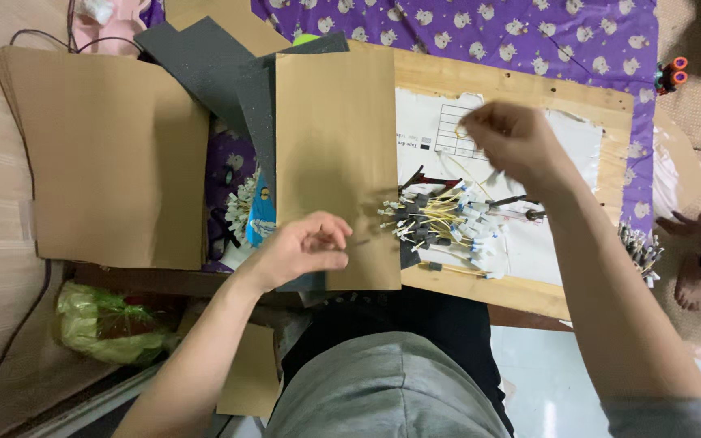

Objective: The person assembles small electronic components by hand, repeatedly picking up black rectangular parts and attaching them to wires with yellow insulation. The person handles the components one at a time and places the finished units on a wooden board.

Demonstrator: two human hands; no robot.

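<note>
My left hand (302, 247) hovers over the lower edge of a tall brown cardboard sheet (336, 138), fingers curled and pinched together; whether it holds something small I cannot tell. My right hand (511, 144) is raised over the wooden board (521, 89), fingers pinched on a thin yellow wire (458, 166) that trails down toward a pile of short yellow wires with white and grey connectors (440, 223). The pile lies on a white printed paper sheet (578, 138) on the board.
A large brown cardboard stack (107, 154) lies at left, dark grey foam sheets (204, 61) behind it. Purple patterned cloth (480, 28) covers the far side. More wires (641, 251) lie at right, near another person's foot (695, 280). A green bag (103, 324) sits lower left.
</note>
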